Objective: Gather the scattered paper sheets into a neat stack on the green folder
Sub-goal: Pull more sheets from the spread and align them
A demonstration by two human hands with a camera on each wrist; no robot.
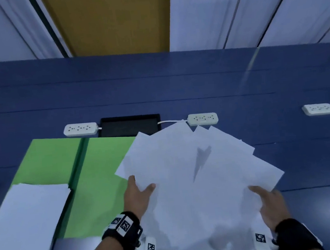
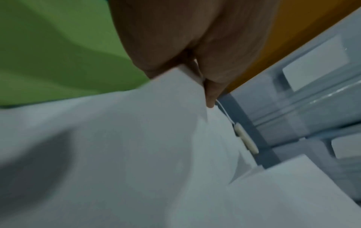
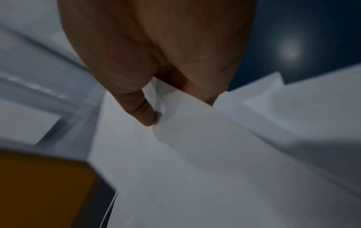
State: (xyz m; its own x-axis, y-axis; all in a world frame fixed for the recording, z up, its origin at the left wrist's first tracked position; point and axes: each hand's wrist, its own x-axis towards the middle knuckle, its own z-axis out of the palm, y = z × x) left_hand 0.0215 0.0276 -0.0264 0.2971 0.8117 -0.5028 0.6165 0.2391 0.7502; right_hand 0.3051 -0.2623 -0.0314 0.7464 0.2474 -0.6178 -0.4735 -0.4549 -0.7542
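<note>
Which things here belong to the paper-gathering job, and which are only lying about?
For the job:
- fanned paper sheets, in the grip of left hand and right hand
- green folder
- neat paper stack on its left half

Lying about:
- three white power strips
- black tray

- Left hand (image 1: 138, 196): forearm reaches forward from the lower edge, a black band at the wrist; thumb lies on top of the sheets (image 1: 187, 175), the other fingers hidden beneath (a pinch at their left edge).
- Right hand (image 1: 271, 205): also banded, thumb pressed on top at the right edge, fingers tucked under.
</note>
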